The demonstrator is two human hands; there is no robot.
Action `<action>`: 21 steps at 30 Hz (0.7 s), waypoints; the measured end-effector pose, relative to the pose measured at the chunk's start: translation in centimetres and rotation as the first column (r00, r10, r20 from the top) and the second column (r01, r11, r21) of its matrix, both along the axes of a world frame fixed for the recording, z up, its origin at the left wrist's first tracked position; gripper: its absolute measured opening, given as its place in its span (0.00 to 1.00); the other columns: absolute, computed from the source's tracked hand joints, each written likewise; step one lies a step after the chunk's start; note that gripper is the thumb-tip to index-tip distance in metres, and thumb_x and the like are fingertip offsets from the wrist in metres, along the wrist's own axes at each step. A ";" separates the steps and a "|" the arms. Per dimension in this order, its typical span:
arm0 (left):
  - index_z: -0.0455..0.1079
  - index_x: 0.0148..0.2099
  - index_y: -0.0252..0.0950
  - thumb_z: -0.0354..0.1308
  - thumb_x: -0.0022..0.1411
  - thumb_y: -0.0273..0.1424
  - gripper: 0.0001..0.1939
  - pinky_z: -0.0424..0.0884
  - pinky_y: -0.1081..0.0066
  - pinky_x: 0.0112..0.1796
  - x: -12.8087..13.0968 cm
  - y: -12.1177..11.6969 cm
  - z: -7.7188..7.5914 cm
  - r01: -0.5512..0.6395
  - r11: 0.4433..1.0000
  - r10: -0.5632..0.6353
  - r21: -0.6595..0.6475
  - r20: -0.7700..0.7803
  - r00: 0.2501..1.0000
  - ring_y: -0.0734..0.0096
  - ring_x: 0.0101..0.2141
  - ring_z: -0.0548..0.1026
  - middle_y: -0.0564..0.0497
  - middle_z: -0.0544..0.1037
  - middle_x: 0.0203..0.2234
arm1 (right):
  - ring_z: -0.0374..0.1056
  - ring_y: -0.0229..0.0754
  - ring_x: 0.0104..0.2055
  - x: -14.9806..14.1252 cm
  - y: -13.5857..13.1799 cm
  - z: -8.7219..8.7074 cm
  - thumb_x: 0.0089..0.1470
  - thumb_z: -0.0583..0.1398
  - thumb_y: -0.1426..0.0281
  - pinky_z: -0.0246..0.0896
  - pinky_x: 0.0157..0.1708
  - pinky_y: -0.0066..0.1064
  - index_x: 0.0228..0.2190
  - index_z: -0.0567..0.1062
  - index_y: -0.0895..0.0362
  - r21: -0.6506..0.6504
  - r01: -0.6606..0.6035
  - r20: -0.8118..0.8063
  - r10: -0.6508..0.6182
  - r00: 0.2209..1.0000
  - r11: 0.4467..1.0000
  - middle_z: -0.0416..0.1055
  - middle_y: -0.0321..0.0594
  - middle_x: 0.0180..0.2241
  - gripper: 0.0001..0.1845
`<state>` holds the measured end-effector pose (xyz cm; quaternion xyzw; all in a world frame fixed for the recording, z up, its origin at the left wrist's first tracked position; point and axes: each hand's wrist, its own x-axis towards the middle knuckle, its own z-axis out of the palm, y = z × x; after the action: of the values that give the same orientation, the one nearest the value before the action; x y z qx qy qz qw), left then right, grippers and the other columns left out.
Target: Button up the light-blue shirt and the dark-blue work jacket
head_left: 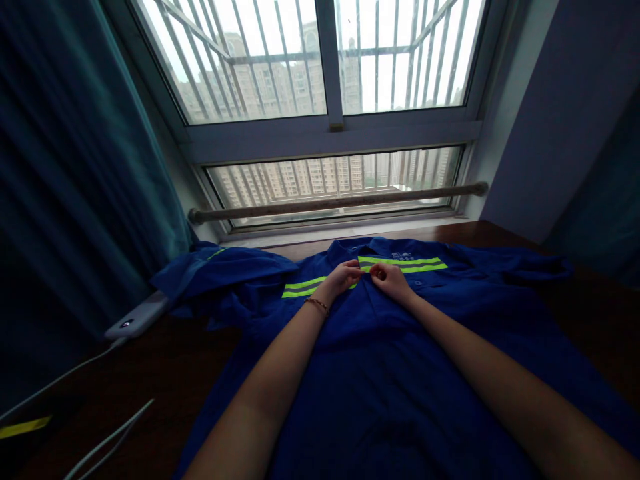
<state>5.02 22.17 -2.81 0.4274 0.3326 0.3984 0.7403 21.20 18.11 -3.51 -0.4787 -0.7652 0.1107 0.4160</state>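
- Across the dark brown wooden worktop [475, 231], a royal-blue cloth shirt [400, 360] lies spread, its collar toward 12 o'clock and sleeves reaching roughly to 9 and 3; laid this way, the chest front sits within reach of both arms.
- Near the shirt's centre front, the left hand [344, 278] pinches the cloth between thumb and fingers, probably to steady the edge.
- Just beside it, toward 3 o'clock, the right hand [391, 280] is curled, thumb and forefinger closed on the same front edge; meeting fingertips suggest fine work on something small, though what lies between them is too small to tell.
- On either side of the hands run lime-yellow and grey reflective bands [425, 264], their inner ends at the centre front, a likely guide for lining up the halves.
- Toward 9 o'clock, a white slab-shaped power bank [143, 317] rests beside the shirt's sleeve, its white cable [60, 375] trailing toward 8, seemingly left aside from the handling.
- At 12 o'clock, the barred glass window [280, 73] lights the cloth, perhaps why it lies there.
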 end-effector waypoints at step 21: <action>0.62 0.30 0.31 0.61 0.38 0.15 0.15 0.64 0.78 0.27 0.0 0.5 -0.9 0.019 0.997 -0.018 0.076 -0.012 1.000 0.81 0.22 0.68 0.56 0.66 0.22 | 0.59 0.36 0.28 0.4 0.9 -0.8 0.48 0.56 0.73 0.53 0.30 0.26 0.26 0.66 0.58 0.061 -0.014 0.058 0.011 0.998 0.998 0.62 0.37 0.28 0.01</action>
<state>4.99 22.64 -3.69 0.4606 0.3176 0.4013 0.7253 21.63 18.99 -4.33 -0.4640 -0.7829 0.0758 0.4076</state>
